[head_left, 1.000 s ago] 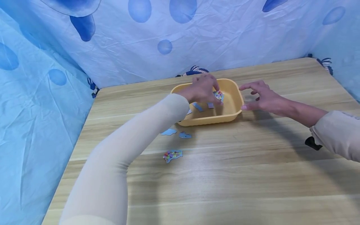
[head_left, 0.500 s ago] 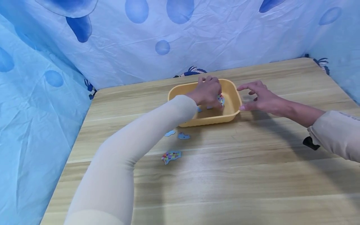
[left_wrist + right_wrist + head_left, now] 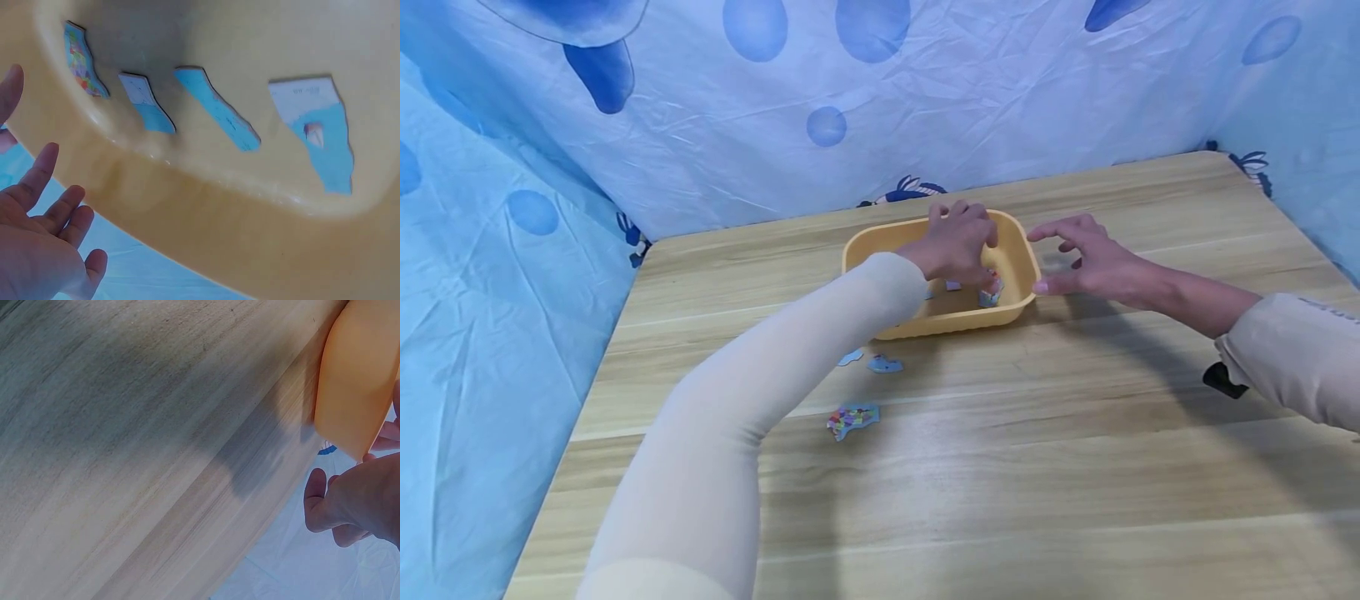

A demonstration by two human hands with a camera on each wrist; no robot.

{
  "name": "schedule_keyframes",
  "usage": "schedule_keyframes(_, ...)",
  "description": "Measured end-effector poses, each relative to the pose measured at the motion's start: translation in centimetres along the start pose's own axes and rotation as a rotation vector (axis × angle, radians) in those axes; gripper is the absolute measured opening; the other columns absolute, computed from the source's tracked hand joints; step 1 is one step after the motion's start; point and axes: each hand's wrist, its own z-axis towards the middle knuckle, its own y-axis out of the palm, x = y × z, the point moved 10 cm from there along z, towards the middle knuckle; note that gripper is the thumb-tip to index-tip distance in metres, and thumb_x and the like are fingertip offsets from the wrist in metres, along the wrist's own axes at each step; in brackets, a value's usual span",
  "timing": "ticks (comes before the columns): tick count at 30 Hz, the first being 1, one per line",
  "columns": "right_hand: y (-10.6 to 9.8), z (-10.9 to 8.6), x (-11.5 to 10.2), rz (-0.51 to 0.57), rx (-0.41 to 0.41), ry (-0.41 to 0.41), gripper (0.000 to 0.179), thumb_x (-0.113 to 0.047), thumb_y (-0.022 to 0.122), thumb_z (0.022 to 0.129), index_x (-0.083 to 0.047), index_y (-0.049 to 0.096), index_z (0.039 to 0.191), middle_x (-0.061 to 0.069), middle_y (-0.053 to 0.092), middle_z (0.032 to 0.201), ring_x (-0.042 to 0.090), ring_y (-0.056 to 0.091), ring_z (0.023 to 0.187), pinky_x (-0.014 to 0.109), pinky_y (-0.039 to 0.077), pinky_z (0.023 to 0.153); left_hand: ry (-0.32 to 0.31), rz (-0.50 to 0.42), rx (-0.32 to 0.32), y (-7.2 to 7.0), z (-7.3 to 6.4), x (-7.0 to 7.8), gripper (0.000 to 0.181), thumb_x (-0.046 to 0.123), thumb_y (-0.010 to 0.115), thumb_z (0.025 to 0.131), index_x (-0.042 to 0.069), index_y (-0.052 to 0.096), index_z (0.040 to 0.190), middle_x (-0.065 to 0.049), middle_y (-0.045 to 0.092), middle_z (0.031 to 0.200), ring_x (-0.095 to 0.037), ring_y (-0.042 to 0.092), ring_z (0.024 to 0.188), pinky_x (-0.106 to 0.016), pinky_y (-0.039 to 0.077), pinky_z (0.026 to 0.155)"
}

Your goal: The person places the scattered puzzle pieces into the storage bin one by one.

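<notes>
Left hand: (image 3: 955, 246) over the yellow tray (image 3: 955, 325), above the centre of the frame; fingers and thumb apart, nothing visibly held.
Right hand: (image 3: 1105, 262) right of centre, at the tray's right end; index finger and thumb spread, tips at or just beside the rim.
Multicoloured piece: (image 3: 82, 61) flat on the tray floor, upper left of the left wrist view, near the left thumb.
Good handling: such a thin piece probably lifts best by its edge, between fingertip and thumb, with the right fingers steadying the tray.
Other tray pieces: a short strip (image 3: 149, 106), a long blue strip (image 3: 219, 112) and a wide piece (image 3: 325, 134), across the upper half of that view.
On the desk (image 3: 1075, 467): a patterned fragment (image 3: 853, 420) below centre; two blue scraps above it.
In the way: the left sleeve (image 3: 700, 425) covers the tray's lower-left corner in the head view.
</notes>
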Motion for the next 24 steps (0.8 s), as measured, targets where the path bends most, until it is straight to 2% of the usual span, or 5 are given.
schedule_keyframes(8,0.1,-0.1,-0.2,0.01,-0.008,-0.006,0.071,-0.018,0.078,0.082,-0.009,0.04,0.142,0.021,0.021,0.138,0.042,0.027,0.125,0.053,0.035,0.095,-0.025,-0.312,0.023,-0.4,-2.2,-1.0,0.051,0.046,0.072,0.083,0.019,0.059,0.124,0.003,0.047,0.129,-0.015,0.034,0.126,-0.05,0.017,0.106)
schedule_keyframes(11,0.1,-0.1,-0.1,0.012,-0.008,-0.001,0.072,-0.018,0.078,0.082,-0.009,0.04,0.142,0.021,0.02,0.139,0.042,0.026,0.125,0.053,0.035,0.095,-0.025,-0.406,0.061,-0.8,-3.1,-1.3,0.048,0.044,0.075,0.082,0.02,0.062,0.121,0.005,0.05,0.126,-0.014,0.038,0.125,-0.054,0.016,0.108)
schedule_keyframes(15,0.0,0.0,0.0,0.011,-0.006,0.003,0.073,-0.018,0.078,0.082,-0.009,0.039,0.142,0.021,0.019,0.139,0.042,0.026,0.126,0.053,0.035,0.095,-0.038,-0.469,0.105,-1.3,-4.2,-1.9,0.041,0.042,0.076,0.081,0.022,0.064,0.115,0.008,0.053,0.126,-0.015,0.039,0.129,-0.056,0.013,0.109)
schedule_keyframes(24,0.1,0.1,0.1,-0.009,-0.007,0.025,0.074,-0.02,0.079,0.082,-0.01,0.039,0.143,0.02,0.019,0.14,0.042,0.025,0.126,0.054,0.036,0.095,-0.047,-0.536,0.156,-2.1,-5.9,-3.0,0.035,0.039,0.075,0.083,0.023,0.064,0.112,0.01,0.054,0.13,-0.011,0.035,0.133,-0.055,0.011,0.111)
